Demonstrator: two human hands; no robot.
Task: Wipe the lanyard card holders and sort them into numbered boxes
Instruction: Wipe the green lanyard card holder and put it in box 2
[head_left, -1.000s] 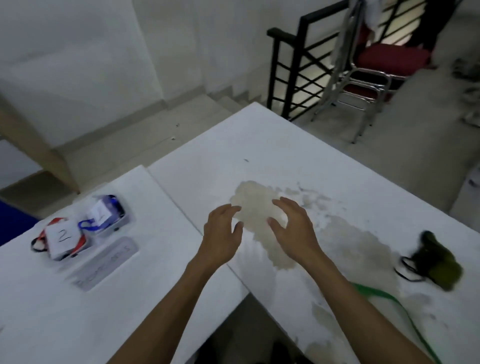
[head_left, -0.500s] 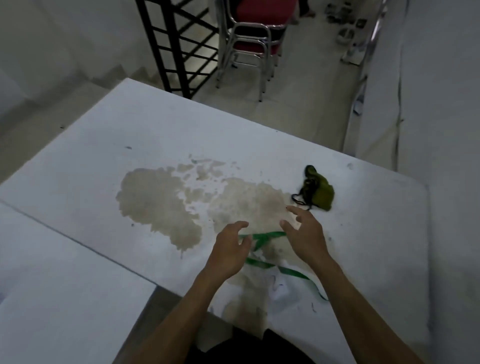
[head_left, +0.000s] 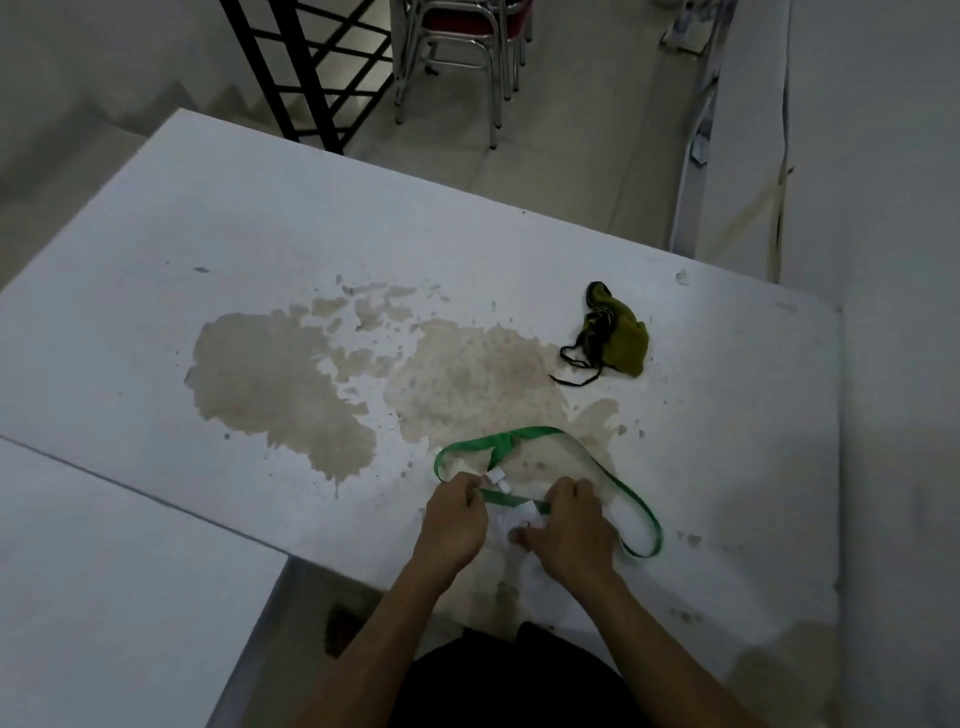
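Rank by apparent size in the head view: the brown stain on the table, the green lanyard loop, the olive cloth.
1. brown stain, largest by far.
2. green lanyard loop, spread out near both hands.
3. olive cloth, smallest; it lies farther from the camera, so this last gap is less certain.

Hands: two, the left hand (head_left: 456, 522) and the right hand (head_left: 569, 530)
Lanyards: one, a green lanyard (head_left: 524, 441)
Card holders: one, a clear card holder (head_left: 511, 522), partly hidden between the hands
Cloths: one, an olive cloth (head_left: 621, 338)
Tables: two, the stained table (head_left: 260, 234) and a second table (head_left: 104, 571)
Chairs: at least one, a stacked chair (head_left: 462, 36), count unclear
Railings: one, a black railing (head_left: 311, 57)
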